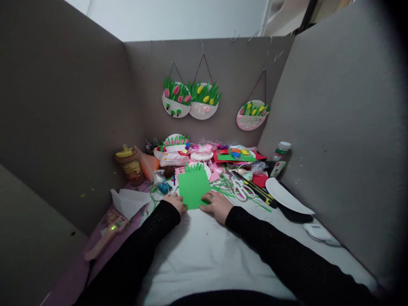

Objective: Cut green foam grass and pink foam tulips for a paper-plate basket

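A flat green sheet of paper (194,189) lies in the middle of the white-covered table. At its lower left corner, my left hand (175,202) grips the edge with curled fingers. My right hand (216,205), with a ring on one finger, pinches the lower right corner, thumb along the bottom edge. Just behind the sheet is a paper plate (207,171) with green paper grass strips, partly covered by the sheet. White-handled scissors (241,190) rest to the right among thin green paper scraps (223,185).
Black-and-yellow cutters (266,196) and a cut white plate (283,197) lie right, near a bottle (279,159). On the left stand a brown cup (129,165), folded white paper (130,202) and a pink glue gun (106,240). Decorated plates (204,109) hang on the grey partition (226,63).
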`<state>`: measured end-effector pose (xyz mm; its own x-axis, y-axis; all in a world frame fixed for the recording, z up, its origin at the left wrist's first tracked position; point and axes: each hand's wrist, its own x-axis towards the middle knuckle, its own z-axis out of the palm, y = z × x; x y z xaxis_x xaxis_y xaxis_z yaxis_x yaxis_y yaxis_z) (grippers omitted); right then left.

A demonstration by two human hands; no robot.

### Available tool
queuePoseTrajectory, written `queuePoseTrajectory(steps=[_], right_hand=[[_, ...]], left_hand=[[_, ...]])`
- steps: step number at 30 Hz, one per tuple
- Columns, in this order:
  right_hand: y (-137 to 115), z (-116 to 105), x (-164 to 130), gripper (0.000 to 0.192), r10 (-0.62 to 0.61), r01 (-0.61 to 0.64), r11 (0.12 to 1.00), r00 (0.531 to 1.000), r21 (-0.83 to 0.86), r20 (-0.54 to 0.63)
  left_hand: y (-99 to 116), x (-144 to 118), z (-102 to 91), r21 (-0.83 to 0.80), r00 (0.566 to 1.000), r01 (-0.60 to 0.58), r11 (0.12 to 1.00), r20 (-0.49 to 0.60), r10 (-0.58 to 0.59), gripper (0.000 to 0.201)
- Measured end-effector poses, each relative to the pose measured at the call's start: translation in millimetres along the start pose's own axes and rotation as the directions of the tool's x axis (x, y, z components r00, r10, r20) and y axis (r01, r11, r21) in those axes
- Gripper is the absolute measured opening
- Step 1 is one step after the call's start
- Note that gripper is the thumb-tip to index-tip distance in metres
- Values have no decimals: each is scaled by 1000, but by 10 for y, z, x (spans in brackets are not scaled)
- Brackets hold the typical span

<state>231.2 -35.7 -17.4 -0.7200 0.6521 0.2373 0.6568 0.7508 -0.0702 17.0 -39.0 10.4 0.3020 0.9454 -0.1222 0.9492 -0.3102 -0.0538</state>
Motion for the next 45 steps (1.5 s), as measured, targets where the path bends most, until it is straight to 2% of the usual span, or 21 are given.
queuePoseTrajectory(steps=[4, 7, 9, 11, 12, 13, 15, 17, 19, 20, 22, 25, 28, 30, 31, 33, 34, 36, 38, 41, 45], right_hand=[[48, 8, -143, 25, 171, -170, 980, 985, -102, -5], [110, 28, -200, 23, 168, -170, 978, 986, -121, -21], [229, -3, -220, 18, 174, -176, 980, 984, -96, -35], [439, -95, -261, 12, 280, -283, 957, 958, -61, -54], [571, -160, -297, 15, 369, -374, 926, 925, -53, -89], [711, -229, -342, 22, 487, -499, 865, 861, -56, -148], [974, -355, -446, 31, 688, -716, 694, 691, -77, -221], [1164, -425, -534, 30, 817, -838, 540, 545, -82, -189], [1260, -424, -573, 28, 875, -881, 465, 473, -86, -106], [1279, -404, -573, 28, 885, -887, 454, 460, -89, -72], [1283, -349, -546, 27, 884, -883, 460, 466, -96, -50], [1262, -300, -500, 30, 864, -867, 489, 497, -95, -87], [1215, -348, -499, 32, 852, -860, 508, 511, -51, -117], [1136, -415, -500, 33, 829, -844, 537, 527, 2, -189], [1077, -444, -492, 35, 799, -818, 574, 552, 28, -240], [926, -471, -451, 38, 711, -727, 682, 635, 76, -302], [840, -463, -420, 39, 664, -666, 739, 694, 103, -277], [667, -407, -353, 40, 579, -558, 814, 803, 162, -143], [522, -323, -303, 40, 496, -490, 852, 868, 187, 16], [404, -225, -291, 43, 420, -444, 880, 893, 166, 165], [431, -203, -341, 59, 347, -380, 917, 910, 123, 227]], left_hand=[[-27, -92, -57, 82, 998, -46, 996, 37, 43, 26], [-8, -107, -113, 75, 998, -32, 997, 53, 28, 26], [7, -83, -132, 64, 998, 0, 998, 57, -4, 29], [16, -45, -125, 38, 999, 13, 999, 39, -14, 29], [20, -26, -111, 9, 1000, 7, 1000, 13, -7, 28], [27, -10, -91, -32, 1000, -4, 999, -26, 4, 27], [52, 13, -37, -136, 992, -54, 989, -117, 38, 27], [90, 19, 20, -216, 985, -119, 969, -151, 87, 26], [121, 13, 61, -250, 983, -160, 955, -126, 132, 25], [127, 7, 72, -258, 984, -166, 952, -111, 142, 24], [118, -4, 81, -267, 986, -150, 952, -105, 126, 22], [72, 1, 80, -267, 987, -108, 958, -144, 71, 20], [35, 36, 97, -266, 989, -76, 961, -143, 39, 20], [18, 69, 123, -265, 989, -84, 961, -142, 48, 20], [9, 86, 139, -266, 986, -97, 959, -155, 57, 21], [-17, 119, 178, -270, 977, -128, 954, -201, 74, 27], [-32, 135, 198, -273, 971, -149, 950, -224, 88, 31], [-59, 165, 238, -277, 958, -209, 938, -248, 141, 36], [-69, 185, 271, -274, 950, -277, 921, -222, 220, 38], [-44, 188, 300, -262, 943, -321, 910, -175, 282, 37], [-4, 168, 320, -241, 939, -329, 913, -187, 289, 35]])
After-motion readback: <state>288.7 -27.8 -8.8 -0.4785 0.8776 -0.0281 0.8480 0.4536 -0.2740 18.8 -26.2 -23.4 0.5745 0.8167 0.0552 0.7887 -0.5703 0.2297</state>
